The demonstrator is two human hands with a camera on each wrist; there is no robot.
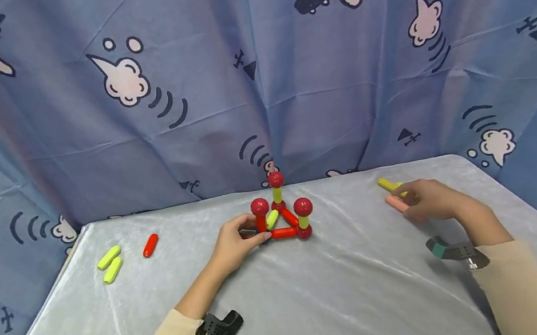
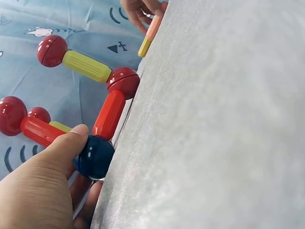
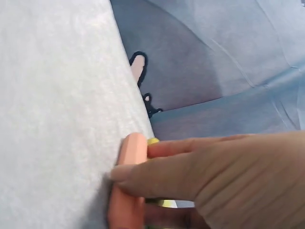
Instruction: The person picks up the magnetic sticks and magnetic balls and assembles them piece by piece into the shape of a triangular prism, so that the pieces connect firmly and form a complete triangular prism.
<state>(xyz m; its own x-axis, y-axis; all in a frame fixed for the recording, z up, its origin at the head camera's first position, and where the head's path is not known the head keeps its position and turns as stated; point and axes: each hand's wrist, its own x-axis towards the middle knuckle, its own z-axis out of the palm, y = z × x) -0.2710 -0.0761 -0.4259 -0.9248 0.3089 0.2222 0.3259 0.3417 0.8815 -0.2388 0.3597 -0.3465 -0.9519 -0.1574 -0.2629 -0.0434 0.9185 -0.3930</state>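
Left hand [image 1: 233, 243] should grip steadily, holding the blue ball [image 2: 95, 157] of the frame [image 1: 284, 233]; right hand [image 1: 432, 199] pinches the orange rod [image 1: 395, 203] well rightward, ideally clear of the yellow rod [image 1: 387, 183]; contact looks unclear.

The pale, creased tabletop [image 1: 360, 293] carries a model [image 1: 284, 233] of balls and rods near its back edge. At left lie two lime rods [image 1: 108, 257], close together, then a red rod [image 1: 150, 245]. A yellow rod [image 1: 388, 184] lies back right; whether the orange rod [image 1: 396, 203] beside it touches the tabletop is unclear.
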